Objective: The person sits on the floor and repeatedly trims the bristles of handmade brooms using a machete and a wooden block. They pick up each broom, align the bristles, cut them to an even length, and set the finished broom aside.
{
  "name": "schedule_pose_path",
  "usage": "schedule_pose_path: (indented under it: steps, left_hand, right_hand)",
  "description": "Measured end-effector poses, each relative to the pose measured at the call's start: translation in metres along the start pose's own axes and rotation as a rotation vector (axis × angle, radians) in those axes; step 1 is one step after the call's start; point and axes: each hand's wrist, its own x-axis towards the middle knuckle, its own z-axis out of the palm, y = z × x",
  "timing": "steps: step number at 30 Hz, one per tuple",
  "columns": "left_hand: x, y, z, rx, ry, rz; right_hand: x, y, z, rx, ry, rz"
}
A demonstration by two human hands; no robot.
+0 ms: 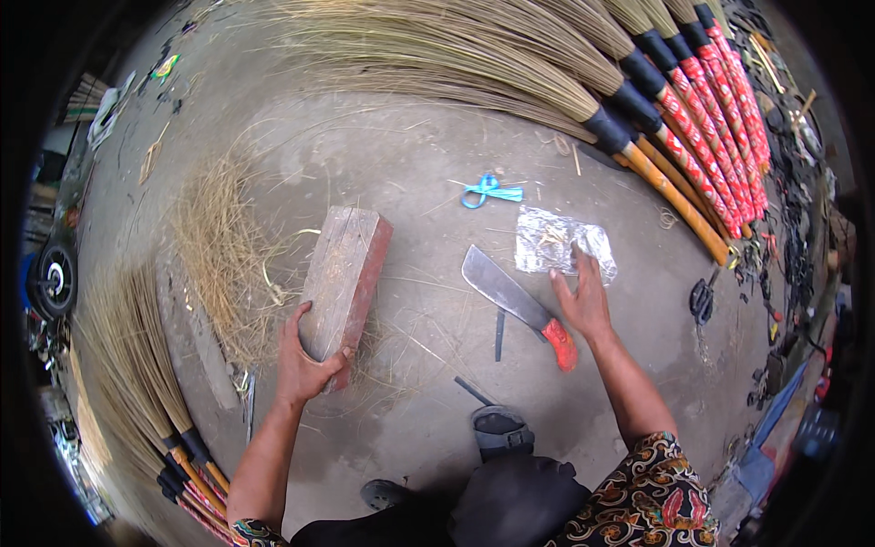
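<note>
My left hand (308,363) is wrapped round the near end of a long wooden block (339,269) with a worn top and a reddish side, lying on the concrete floor. My right hand (588,308) has its fingers apart at the near edge of a crinkled silver foil sheet (538,244). Its fingertips overlap the foil, and whether they touch it I cannot tell. Just left of that hand lies a machete (506,294), its broad blade angled away to the left and its red handle close to my wrist.
Stick brooms (547,100) with red-wrapped or bare handles fan across the far right. More brooms (150,365) lie at the near left, beside a heap of loose bristles (223,264). Blue ribbon (492,190) lies past the machete; dark-handled scissors (701,302) lie at right.
</note>
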Motion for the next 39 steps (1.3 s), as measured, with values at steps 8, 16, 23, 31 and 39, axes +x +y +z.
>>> schedule_pose_path:
  steps: [8, 16, 23, 31, 39]
  left_hand:
    - [0.058, 0.030, 0.088, 0.196, -0.059, -0.020]
    - [0.054, 0.017, 0.101, 0.299, -0.088, -0.069]
    - [0.057, 0.012, 0.102, 0.360, -0.151, -0.080]
    - [0.056, 0.006, 0.105, 0.381, -0.153, -0.090]
    - [0.058, 0.049, 0.065, 0.342, -0.323, -0.241]
  right_hand:
    - [0.224, 0.070, -0.047, -0.349, 0.504, -0.095]
    - [0.327, 0.046, -0.082, -0.656, 0.294, 0.157]
    - [0.318, 0.030, -0.088, -0.857, 0.253, 0.012]
    - [0.243, -0.017, -0.127, -0.546, 0.292, -0.369]
    - [0.173, -0.186, -0.220, -0.480, 0.555, -0.509]
